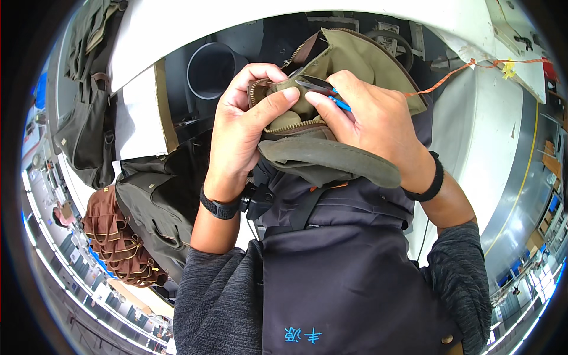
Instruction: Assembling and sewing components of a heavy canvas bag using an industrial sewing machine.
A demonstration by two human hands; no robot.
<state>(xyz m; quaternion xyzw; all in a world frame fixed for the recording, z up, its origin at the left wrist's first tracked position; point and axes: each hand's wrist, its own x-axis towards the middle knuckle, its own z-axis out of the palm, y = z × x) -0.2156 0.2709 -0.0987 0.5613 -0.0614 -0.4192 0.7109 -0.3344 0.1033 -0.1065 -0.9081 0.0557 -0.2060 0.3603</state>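
An olive canvas bag [367,71] with a brass zipper [299,128] hangs open in front of me over my dark apron [349,272]. My left hand [248,124] pinches the fabric by the zipper's left part, thumb on top. My right hand [370,124] is closed on small blue-handled snips [340,102], whose dark blades lie over the bag's opening near my left thumb. A thick padded grey-green strip of the bag [331,160] droops below both hands.
A white table [189,15] surrounds a dark recess holding a round bin [210,74]. Dark bags [86,136] and a brown pile of bags [118,236] sit at left. An orange cord [444,83] with a yellow tie runs at upper right. A person [62,216] is far left.
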